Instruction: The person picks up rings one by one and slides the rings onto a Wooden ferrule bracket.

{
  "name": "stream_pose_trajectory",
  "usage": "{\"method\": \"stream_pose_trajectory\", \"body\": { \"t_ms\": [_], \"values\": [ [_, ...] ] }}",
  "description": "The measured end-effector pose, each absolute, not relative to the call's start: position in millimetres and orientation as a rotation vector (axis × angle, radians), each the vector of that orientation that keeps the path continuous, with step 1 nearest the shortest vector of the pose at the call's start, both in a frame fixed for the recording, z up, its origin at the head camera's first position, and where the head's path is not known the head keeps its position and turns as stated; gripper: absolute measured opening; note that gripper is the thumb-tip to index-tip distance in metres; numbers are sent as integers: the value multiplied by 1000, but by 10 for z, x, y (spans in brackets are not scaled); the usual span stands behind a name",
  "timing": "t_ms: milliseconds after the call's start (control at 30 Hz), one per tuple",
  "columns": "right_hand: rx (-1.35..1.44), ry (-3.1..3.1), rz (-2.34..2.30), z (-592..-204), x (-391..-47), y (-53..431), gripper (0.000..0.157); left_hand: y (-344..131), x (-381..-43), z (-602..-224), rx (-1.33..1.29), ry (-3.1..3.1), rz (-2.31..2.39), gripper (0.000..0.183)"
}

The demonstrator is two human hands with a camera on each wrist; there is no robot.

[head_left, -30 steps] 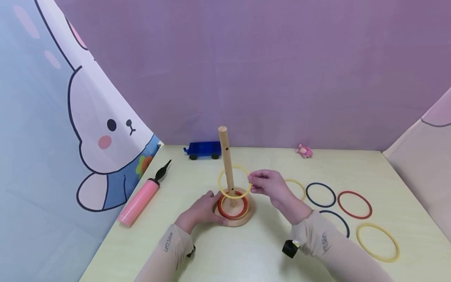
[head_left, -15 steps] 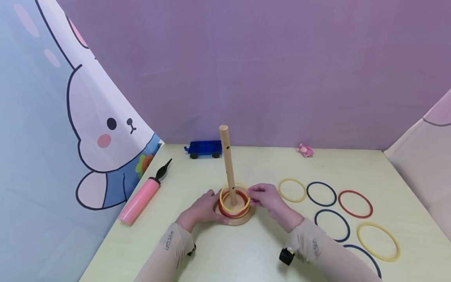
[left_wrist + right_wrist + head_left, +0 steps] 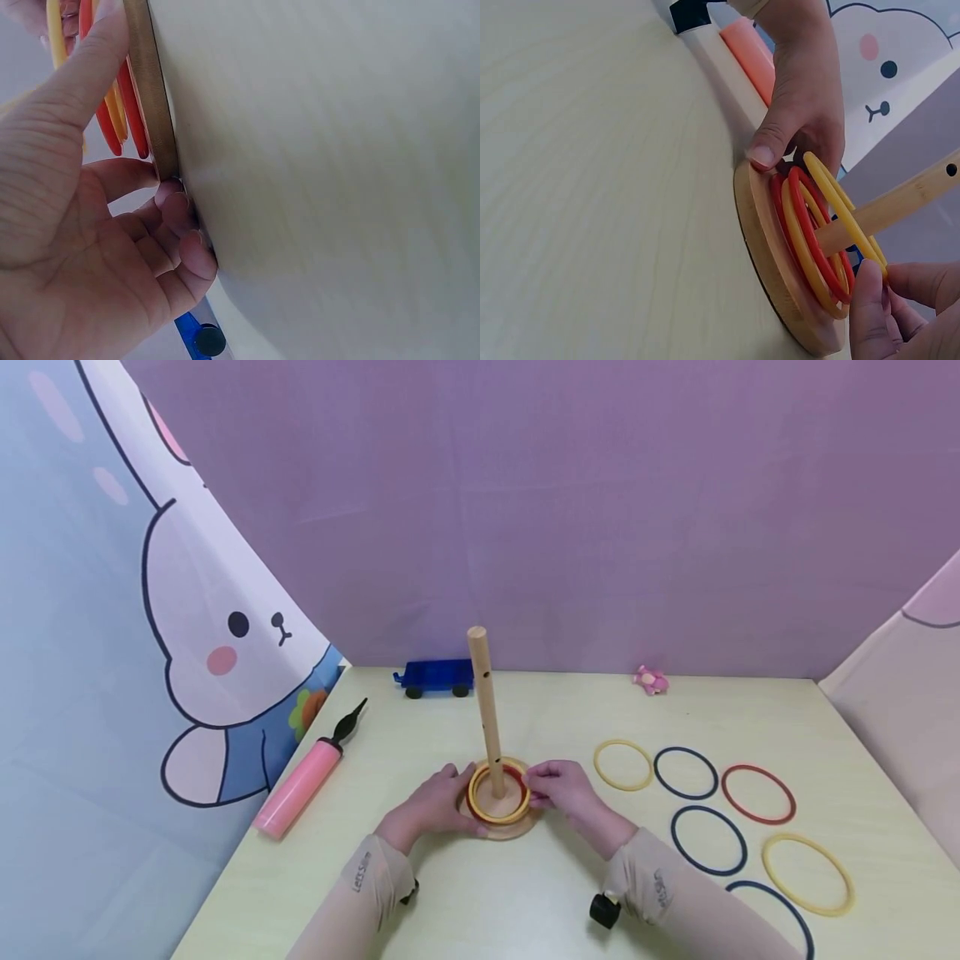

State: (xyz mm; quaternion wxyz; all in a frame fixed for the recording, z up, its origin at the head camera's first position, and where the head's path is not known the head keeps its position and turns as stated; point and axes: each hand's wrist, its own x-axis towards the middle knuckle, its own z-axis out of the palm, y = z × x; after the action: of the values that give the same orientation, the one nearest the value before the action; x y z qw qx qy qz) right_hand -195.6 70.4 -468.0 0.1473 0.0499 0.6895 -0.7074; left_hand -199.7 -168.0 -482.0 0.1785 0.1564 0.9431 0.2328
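A wooden ring-toss stand has an upright post (image 3: pixel 487 702) and a round base (image 3: pixel 761 232). Stacked around the foot of the post are red rings (image 3: pixel 811 217) and a yellow one. My left hand (image 3: pixel 433 802) grips the left edge of the base, thumb on top and fingers curled at its rim in the left wrist view. Between thumb and fingertips, my right hand (image 3: pixel 566 793) pinches another yellow ring (image 3: pixel 843 211). That ring circles the post low down, tilted above the stack in the right wrist view.
On the right lie loose rings: a small yellow ring (image 3: pixel 623 789), a red ring (image 3: pixel 757 819), a larger yellow ring (image 3: pixel 847 893) and several dark blue ones. A pink hand pump (image 3: pixel 300 787) is at left. A blue toy wagon (image 3: pixel 437 675) and pink toy bear (image 3: pixel 652 681) stand at the back.
My right hand has lowered the yellow ring down the post to just above the stacked rings. My left hand has stayed at the base.
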Motion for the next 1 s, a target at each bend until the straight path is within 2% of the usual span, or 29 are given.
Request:
{"method": "stream_pose_trajectory", "body": {
  "t_ms": [533, 1000],
  "values": [
    [72, 2062, -2014, -4763, -1940, 753, 20, -1671, -1997, -4824, 431, 2666, 663, 114],
    [-66, 2171, -1847, -4485, -1664, 1266, 29, -1675, -1977, -4806, 440, 2676, 651, 114]
  ]
}}
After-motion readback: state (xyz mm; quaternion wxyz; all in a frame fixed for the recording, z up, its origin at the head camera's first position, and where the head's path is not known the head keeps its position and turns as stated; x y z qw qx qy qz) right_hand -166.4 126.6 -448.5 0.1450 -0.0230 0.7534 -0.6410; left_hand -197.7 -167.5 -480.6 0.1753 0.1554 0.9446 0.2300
